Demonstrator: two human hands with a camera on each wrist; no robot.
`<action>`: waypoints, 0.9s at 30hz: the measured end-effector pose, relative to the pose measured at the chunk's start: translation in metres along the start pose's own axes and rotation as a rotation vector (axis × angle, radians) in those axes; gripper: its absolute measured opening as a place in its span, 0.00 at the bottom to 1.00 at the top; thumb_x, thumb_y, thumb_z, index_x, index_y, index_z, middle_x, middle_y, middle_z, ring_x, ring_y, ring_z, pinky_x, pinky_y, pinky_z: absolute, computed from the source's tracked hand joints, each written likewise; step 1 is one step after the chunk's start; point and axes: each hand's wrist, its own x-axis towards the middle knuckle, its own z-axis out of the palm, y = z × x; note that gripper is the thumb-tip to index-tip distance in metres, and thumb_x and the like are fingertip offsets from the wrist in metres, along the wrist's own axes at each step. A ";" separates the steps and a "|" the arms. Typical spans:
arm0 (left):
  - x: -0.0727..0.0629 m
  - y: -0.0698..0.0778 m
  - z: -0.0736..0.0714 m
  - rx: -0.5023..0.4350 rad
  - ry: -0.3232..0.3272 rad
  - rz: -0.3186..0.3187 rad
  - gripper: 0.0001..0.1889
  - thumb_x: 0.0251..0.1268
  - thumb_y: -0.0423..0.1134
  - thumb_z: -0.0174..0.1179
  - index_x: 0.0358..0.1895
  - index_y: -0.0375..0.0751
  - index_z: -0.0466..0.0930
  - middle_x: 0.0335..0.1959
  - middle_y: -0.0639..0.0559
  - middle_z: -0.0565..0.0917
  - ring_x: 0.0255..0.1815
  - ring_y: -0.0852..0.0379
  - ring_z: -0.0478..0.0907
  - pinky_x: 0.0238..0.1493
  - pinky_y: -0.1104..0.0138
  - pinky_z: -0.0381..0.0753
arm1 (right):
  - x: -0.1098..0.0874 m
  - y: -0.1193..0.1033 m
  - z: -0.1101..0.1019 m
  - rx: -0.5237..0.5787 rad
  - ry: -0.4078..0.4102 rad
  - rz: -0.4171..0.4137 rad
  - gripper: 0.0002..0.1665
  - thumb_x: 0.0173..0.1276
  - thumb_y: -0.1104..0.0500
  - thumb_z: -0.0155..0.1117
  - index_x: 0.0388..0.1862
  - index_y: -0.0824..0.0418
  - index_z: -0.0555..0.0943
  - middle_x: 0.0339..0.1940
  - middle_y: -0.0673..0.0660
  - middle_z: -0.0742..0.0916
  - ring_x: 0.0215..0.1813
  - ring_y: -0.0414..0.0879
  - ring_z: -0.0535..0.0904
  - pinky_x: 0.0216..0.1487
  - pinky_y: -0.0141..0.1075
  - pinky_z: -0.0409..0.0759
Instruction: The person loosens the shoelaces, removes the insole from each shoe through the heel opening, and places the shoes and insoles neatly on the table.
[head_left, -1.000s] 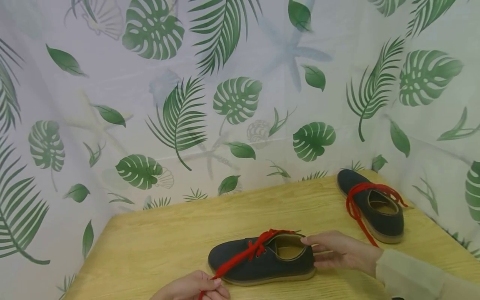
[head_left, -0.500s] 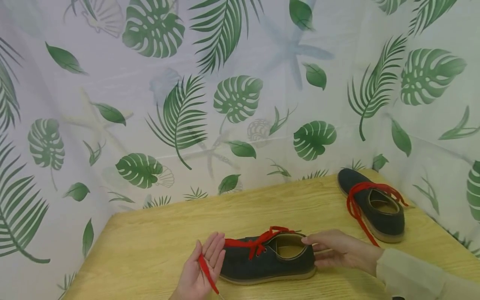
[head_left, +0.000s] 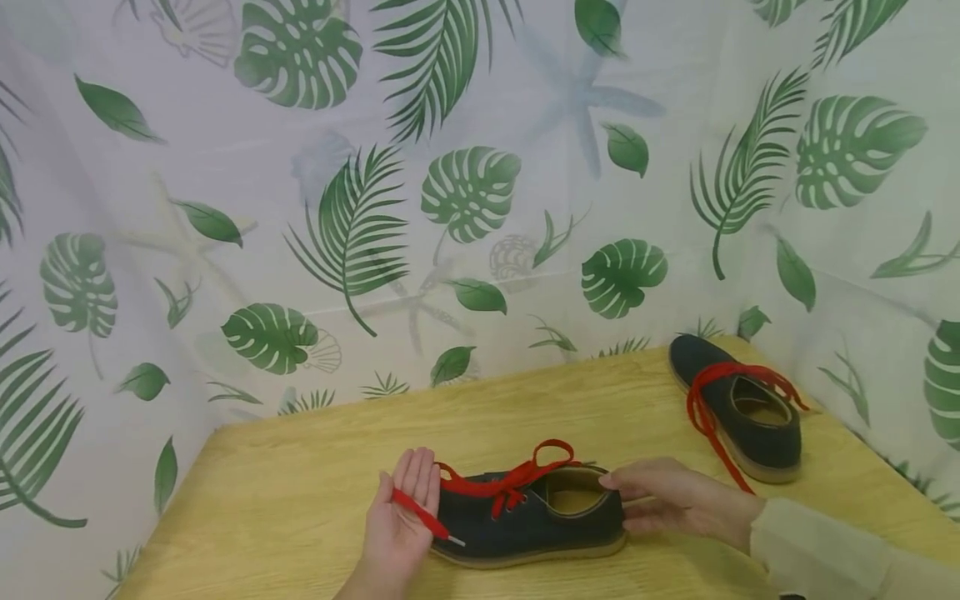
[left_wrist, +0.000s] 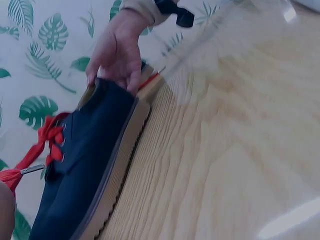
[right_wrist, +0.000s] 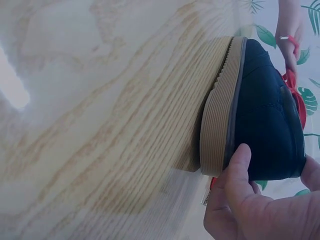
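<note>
A dark blue shoe (head_left: 525, 535) sits on its sole, toe pointing left, near the front of a wood-grain worktop (head_left: 315, 475). Its red lace (head_left: 517, 481) is threaded through the eyelets; one loop stands up beside the shoe's opening. The other end crosses the left hand (head_left: 392, 537), which is beside the toe, palm up, fingers straight and together, gripping nothing; the lace's silver tip pokes out past the palm toward the shoe. The right hand (head_left: 678, 498), below a pale sleeve (head_left: 817, 542), grasps the heel, with a digit at the rim of the opening and others against the back. Farther off, in the worktop's right back corner, rests a second dark shoe (head_left: 731, 427) with loose red laces (head_left: 722, 369) draped over it. Behind hangs a whitish backdrop (head_left: 517, 367) printed with green leaves, shells and starfish.
</note>
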 end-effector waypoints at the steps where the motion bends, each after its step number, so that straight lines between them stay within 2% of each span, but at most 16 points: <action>1: 0.002 0.005 -0.002 -0.008 -0.005 0.012 0.31 0.75 0.54 0.29 0.76 0.53 0.34 0.73 0.57 0.45 0.76 0.61 0.43 0.72 0.68 0.48 | 0.000 0.000 0.000 0.001 0.001 -0.003 0.22 0.63 0.57 0.65 0.53 0.68 0.76 0.45 0.63 0.80 0.37 0.47 0.81 0.35 0.34 0.83; 6: 0.009 0.035 -0.015 -0.088 -0.004 0.090 0.31 0.74 0.55 0.29 0.76 0.59 0.32 0.75 0.63 0.39 0.75 0.66 0.39 0.73 0.70 0.43 | 0.002 -0.001 0.001 -0.019 0.024 -0.005 0.23 0.62 0.57 0.66 0.52 0.69 0.76 0.45 0.64 0.78 0.36 0.47 0.79 0.36 0.34 0.84; 11: 0.008 0.054 -0.025 -0.118 0.035 0.119 0.31 0.73 0.57 0.26 0.75 0.61 0.32 0.75 0.65 0.38 0.75 0.68 0.39 0.73 0.71 0.42 | 0.001 0.001 -0.001 -0.007 0.015 -0.004 0.21 0.62 0.57 0.66 0.51 0.68 0.78 0.46 0.65 0.78 0.38 0.48 0.79 0.37 0.36 0.83; 16: 0.010 0.072 -0.029 -0.129 0.052 0.166 0.30 0.72 0.58 0.25 0.76 0.62 0.34 0.75 0.66 0.41 0.75 0.69 0.41 0.72 0.72 0.43 | 0.003 0.003 -0.002 0.018 0.016 -0.010 0.18 0.62 0.57 0.66 0.48 0.66 0.81 0.43 0.63 0.80 0.38 0.48 0.80 0.36 0.36 0.83; 20: 0.011 0.089 -0.035 -0.187 0.074 0.200 0.30 0.72 0.58 0.24 0.75 0.64 0.35 0.75 0.68 0.41 0.74 0.71 0.42 0.72 0.73 0.43 | 0.004 0.004 -0.001 0.012 0.036 -0.012 0.18 0.61 0.57 0.67 0.47 0.66 0.81 0.42 0.62 0.80 0.36 0.47 0.80 0.36 0.35 0.83; 22: 0.012 0.098 -0.039 -0.216 0.065 0.216 0.30 0.71 0.59 0.23 0.75 0.66 0.35 0.74 0.69 0.40 0.74 0.72 0.41 0.72 0.74 0.41 | 0.004 0.004 -0.001 0.008 0.049 -0.006 0.18 0.60 0.57 0.67 0.47 0.66 0.81 0.41 0.62 0.80 0.36 0.47 0.80 0.35 0.35 0.83; 27: 0.014 0.125 -0.048 -0.284 0.093 0.271 0.29 0.70 0.61 0.23 0.74 0.70 0.39 0.74 0.73 0.45 0.73 0.74 0.45 0.71 0.75 0.44 | 0.003 0.002 0.002 0.010 0.062 0.011 0.23 0.59 0.57 0.68 0.51 0.67 0.79 0.43 0.63 0.80 0.37 0.48 0.80 0.36 0.35 0.84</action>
